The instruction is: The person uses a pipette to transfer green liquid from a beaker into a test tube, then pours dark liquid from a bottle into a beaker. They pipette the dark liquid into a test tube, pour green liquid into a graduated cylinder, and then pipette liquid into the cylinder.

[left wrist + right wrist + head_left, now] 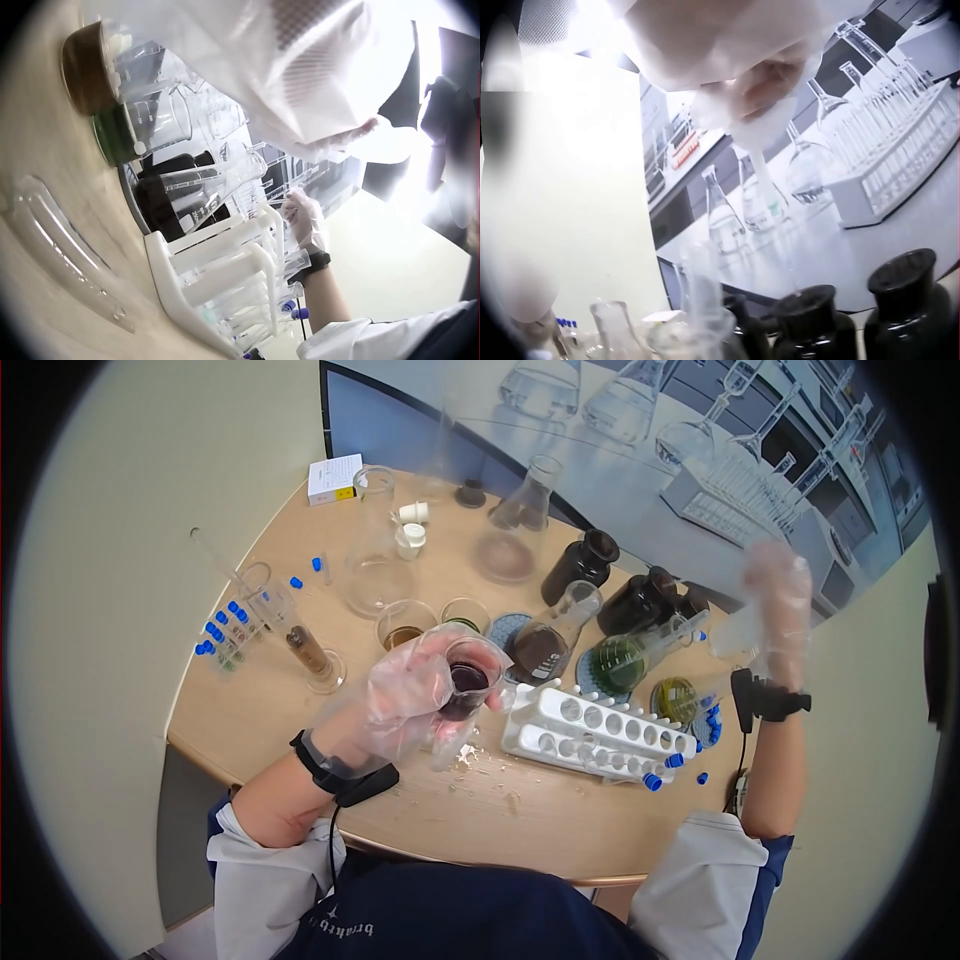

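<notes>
My left hand (405,695), in a clear plastic glove, grips a small glass beaker (467,690) of dark purple-brown liquid over the front of the table. My right hand (782,600), also gloved and blurred in the head view, is raised at the right before the big screen. Its fingers pinch a thin, translucent tube-like piece (765,176) that points downward in the right wrist view. Right of the beaker stands a white test tube rack (545,705) holding clear tubes. The glove covers most of the left fingers in the left wrist view (337,75).
Behind the rack stand flasks of dark liquid (540,650), green liquid (617,663) and yellow liquid (678,700), with dark bottles (580,565) beyond. A measuring cylinder (305,645) and blue-capped tubes (225,628) stand left. Wet spots (468,755) mark the table front.
</notes>
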The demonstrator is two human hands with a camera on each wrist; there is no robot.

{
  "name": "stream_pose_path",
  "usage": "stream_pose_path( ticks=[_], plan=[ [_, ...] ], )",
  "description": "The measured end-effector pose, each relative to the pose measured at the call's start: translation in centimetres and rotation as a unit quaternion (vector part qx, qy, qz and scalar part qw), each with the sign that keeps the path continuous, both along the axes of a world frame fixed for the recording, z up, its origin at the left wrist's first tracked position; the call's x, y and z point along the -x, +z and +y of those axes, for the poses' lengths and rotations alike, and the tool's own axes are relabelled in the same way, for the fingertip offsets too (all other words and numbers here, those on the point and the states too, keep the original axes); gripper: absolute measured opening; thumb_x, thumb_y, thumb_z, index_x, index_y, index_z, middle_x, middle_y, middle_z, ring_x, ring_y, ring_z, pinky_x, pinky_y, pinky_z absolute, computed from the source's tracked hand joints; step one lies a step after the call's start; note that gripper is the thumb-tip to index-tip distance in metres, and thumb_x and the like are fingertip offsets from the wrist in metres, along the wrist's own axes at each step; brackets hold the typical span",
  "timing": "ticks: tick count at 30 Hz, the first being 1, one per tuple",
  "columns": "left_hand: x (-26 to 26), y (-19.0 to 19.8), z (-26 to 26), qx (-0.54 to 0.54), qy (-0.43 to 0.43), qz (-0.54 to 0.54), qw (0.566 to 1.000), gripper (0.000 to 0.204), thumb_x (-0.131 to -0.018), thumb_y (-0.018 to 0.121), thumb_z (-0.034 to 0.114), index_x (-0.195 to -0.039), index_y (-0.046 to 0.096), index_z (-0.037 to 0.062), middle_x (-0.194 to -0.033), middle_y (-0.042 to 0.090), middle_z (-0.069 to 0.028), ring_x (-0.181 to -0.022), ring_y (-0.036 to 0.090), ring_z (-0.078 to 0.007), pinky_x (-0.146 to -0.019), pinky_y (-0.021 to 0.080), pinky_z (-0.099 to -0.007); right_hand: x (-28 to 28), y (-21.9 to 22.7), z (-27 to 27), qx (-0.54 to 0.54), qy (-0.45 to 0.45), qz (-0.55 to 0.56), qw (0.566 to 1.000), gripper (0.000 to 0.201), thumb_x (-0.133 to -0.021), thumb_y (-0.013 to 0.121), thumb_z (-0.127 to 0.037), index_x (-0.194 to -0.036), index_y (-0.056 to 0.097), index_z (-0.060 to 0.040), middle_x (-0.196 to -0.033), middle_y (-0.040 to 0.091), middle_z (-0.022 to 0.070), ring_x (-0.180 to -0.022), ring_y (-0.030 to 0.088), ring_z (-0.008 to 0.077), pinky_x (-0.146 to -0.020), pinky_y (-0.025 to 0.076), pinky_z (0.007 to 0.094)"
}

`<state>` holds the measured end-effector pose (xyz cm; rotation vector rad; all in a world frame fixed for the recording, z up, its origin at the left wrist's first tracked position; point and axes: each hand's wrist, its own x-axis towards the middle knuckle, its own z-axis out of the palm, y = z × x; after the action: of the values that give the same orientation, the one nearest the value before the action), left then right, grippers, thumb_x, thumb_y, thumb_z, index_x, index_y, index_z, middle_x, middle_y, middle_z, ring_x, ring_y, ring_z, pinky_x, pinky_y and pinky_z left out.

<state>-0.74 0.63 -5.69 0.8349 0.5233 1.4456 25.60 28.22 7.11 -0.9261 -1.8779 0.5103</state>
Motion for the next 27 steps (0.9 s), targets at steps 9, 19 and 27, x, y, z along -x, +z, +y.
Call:
stream_pose_path(
  ticks=[9,19,27],
  plan=[
    [0.2,0.7,-0.5,-0.01,0.002,-0.024,1.0,0.063,-0.084,0.062,0.048,-0.122,0.047,0.0001,-0.095,0.056,-0.0134,-0.06,0.048,-0.0131,-0.057,0.041,-0.0223,2.4,-4.8,3.0,0.186,0.03,-0.201,0.961,0.02,-0.081,0.065,-0.02,-0.08,0.059,-0.0014,-0.067,0.062,0.0056,-0.056,0.06,0.0132,-0.052,0.047,0.0265],
    [-0.2,0.2,-0.1,-0.013,0.029,-0.014,0.999,0.062,-0.082,0.064,0.046,-0.123,0.048,0.0025,-0.096,0.057,-0.0149,-0.06,0.048,-0.0133,-0.057,0.041,-0.0224,1.8,-7.0,3.8,0.129,0.063,-0.113,0.983,0.022,-0.082,0.067,-0.022,-0.077,0.058,-0.0019,-0.066,0.061,0.004,-0.053,0.059,0.0124,-0.049,0.046,0.0254],
    [0.0,0.4,-0.3,-0.005,0.009,-0.019,1.0,0.063,-0.083,0.063,0.048,-0.122,0.047,0.0015,-0.095,0.057,-0.0136,-0.06,0.049,-0.013,-0.056,0.04,-0.0221,2.6,-5.4,2.8,0.17,0.03,-0.147,0.974,0.029,-0.078,0.069,-0.025,-0.077,0.056,0.0014,-0.067,0.062,0.0064,-0.054,0.06,0.0128,-0.05,0.046,0.0247]
  ],
)
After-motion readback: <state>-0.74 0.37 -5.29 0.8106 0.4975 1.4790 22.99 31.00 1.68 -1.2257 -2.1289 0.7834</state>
